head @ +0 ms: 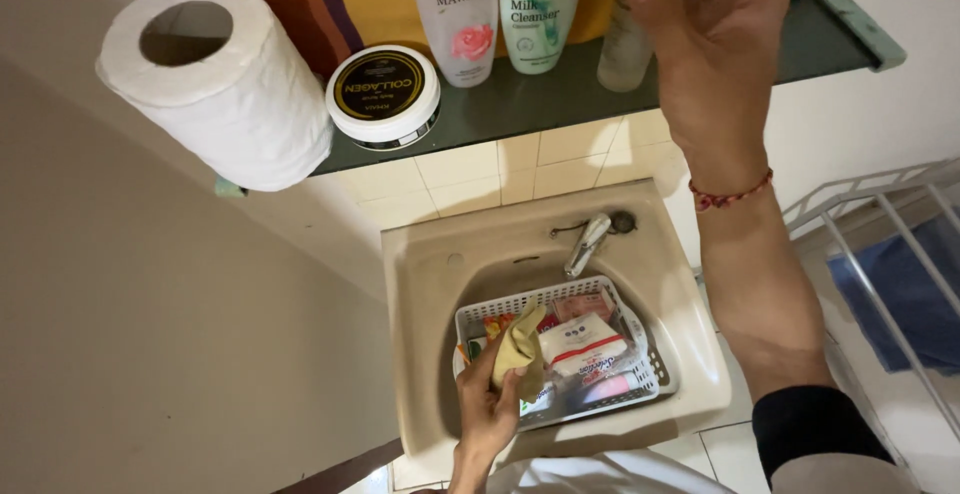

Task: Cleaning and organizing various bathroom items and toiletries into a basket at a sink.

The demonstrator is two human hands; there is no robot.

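Yellow cloth [519,351] clenched in left hand [490,404] over basket [650,369], right hand [715,44] raised to shelf [560,94], grip unclear

Head camera—looking steeply down, close above sink [690,344].

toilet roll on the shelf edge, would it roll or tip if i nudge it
The toilet roll probably rolls easily: it lies on its side, hollow core showing, and seems to overhang the shelf end. It looks light and soft, so a small push could send it off. The jar beside it might block one direction.
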